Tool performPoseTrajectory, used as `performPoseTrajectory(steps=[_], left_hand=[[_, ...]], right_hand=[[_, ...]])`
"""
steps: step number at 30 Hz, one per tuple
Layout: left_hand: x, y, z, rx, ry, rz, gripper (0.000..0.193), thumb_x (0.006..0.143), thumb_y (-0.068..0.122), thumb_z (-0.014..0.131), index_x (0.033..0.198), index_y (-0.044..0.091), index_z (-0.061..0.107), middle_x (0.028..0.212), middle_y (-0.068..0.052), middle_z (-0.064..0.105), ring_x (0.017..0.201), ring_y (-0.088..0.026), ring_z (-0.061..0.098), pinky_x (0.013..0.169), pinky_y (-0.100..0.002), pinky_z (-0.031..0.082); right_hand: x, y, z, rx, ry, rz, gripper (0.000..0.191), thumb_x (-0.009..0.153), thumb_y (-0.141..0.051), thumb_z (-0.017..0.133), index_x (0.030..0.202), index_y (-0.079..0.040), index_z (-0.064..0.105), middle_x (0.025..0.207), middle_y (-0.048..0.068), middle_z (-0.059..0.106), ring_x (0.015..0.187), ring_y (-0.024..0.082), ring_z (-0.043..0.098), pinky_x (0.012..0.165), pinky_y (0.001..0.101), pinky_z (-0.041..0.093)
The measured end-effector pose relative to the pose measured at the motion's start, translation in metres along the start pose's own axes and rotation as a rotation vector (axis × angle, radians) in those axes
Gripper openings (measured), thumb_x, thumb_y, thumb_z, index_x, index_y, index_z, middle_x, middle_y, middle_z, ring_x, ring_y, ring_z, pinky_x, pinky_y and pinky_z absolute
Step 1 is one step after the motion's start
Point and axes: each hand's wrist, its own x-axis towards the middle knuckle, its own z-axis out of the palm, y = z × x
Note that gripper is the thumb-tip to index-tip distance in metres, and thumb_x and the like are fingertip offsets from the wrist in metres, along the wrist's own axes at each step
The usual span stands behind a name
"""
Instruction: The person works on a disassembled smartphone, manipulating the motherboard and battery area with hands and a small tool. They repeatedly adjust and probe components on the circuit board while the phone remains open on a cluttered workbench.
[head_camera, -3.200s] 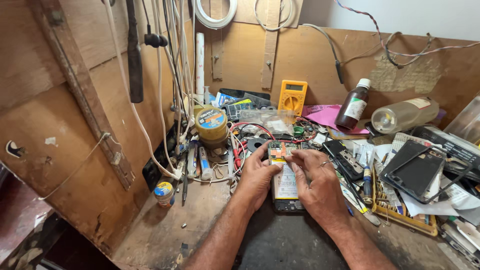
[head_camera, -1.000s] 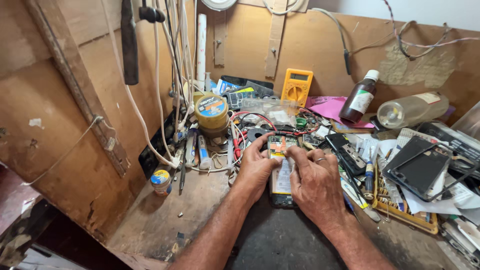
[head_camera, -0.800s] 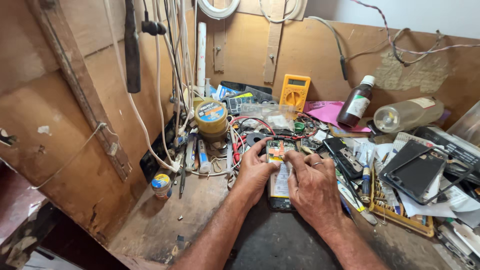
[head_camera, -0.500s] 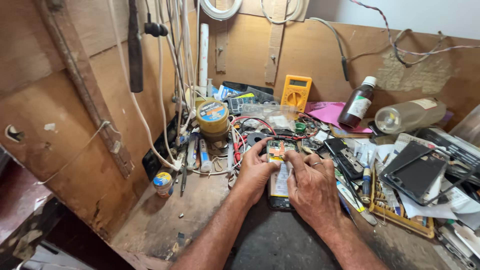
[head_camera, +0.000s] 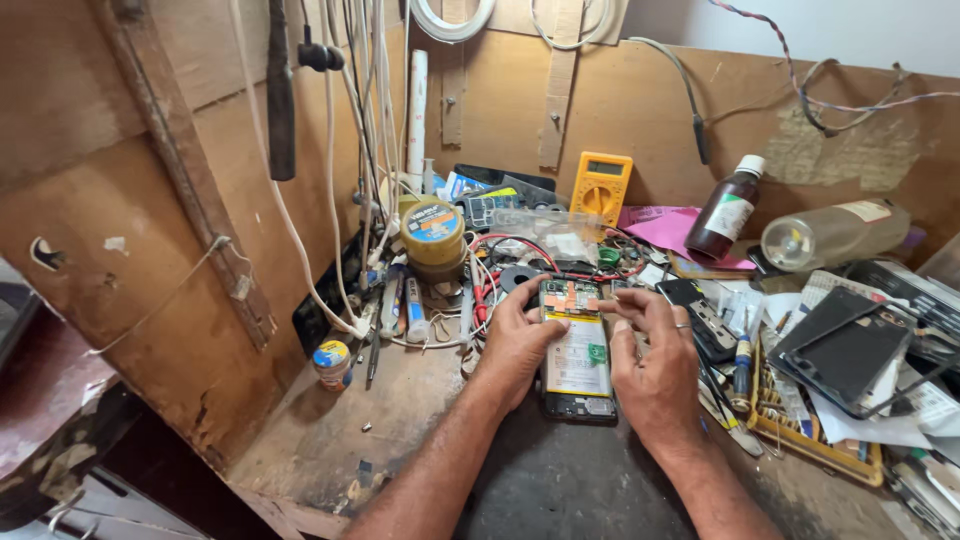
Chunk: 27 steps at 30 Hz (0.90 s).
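Both hands remain on the opened phone (head_camera: 577, 350) lying at tabletop (head_camera: 400, 410) centre: left hand (head_camera: 517, 340) grips its left edge, right hand (head_camera: 655, 360) its right, fingertips (head_camera: 612, 298) pressing the far end. Position unchanged.

An open phone (head_camera: 577, 350) lies on the table (head_camera: 400, 420) between the left hand (head_camera: 517, 340) and the right hand (head_camera: 655, 365), with a meter (head_camera: 600, 187) behind it, a tape roll (head_camera: 433, 233) to its left and two bottles (head_camera: 728, 210) far right.
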Motion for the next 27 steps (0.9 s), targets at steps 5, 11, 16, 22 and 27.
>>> performPoseTrajectory(steps=[5,11,16,22,27], left_hand=[[0.000,0.003,0.007,0.010,0.041,-0.016,0.068,0.083,-0.004,0.069,0.146,-0.004,0.044,0.105,-0.019,0.076,0.087,-0.021,0.075,0.075,-0.033,0.062],[-0.001,0.004,0.010,0.023,0.070,-0.027,0.064,0.084,-0.001,0.070,0.143,-0.004,0.045,0.102,-0.020,0.076,0.084,-0.021,0.075,0.072,-0.032,0.062],[0.001,0.001,0.009,0.007,0.091,-0.014,0.063,0.081,-0.003,0.069,0.139,-0.006,0.046,0.103,-0.020,0.077,0.084,-0.020,0.075,0.075,-0.032,0.062],[0.004,0.002,0.011,0.013,0.128,-0.012,0.059,0.077,-0.002,0.071,0.132,-0.005,0.050,0.101,-0.018,0.078,0.084,-0.019,0.076,0.076,-0.031,0.062],[-0.002,0.007,0.015,0.056,0.114,-0.017,0.057,0.078,0.001,0.073,0.131,-0.004,0.052,0.095,-0.016,0.077,0.079,-0.017,0.074,0.069,-0.030,0.061]], right_hand=[[0.000,0.007,0.002,-0.013,0.010,0.038,0.027,0.092,0.000,0.060,0.118,0.001,0.062,0.110,0.017,0.067,0.104,0.027,0.073,0.088,0.0375,0.058],[0.001,0.009,0.000,-0.033,0.001,-0.011,0.026,0.091,-0.001,0.062,0.116,0.001,0.063,0.105,0.012,0.073,0.100,0.024,0.069,0.085,0.0356,0.058],[0.002,0.006,0.001,0.016,-0.009,0.190,0.026,0.090,-0.005,0.065,0.116,-0.003,0.064,0.103,0.008,0.070,0.078,0.015,0.066,0.066,0.0299,0.060],[0.002,0.016,0.006,0.056,-0.022,0.256,0.027,0.091,-0.011,0.071,0.116,-0.004,0.065,0.101,0.006,0.074,0.075,0.012,0.066,0.067,0.0277,0.055],[0.005,0.028,0.014,0.307,-0.113,0.396,0.038,0.088,-0.016,0.076,0.120,0.000,0.061,0.100,0.007,0.074,0.085,0.007,0.068,0.072,0.0251,0.057]])
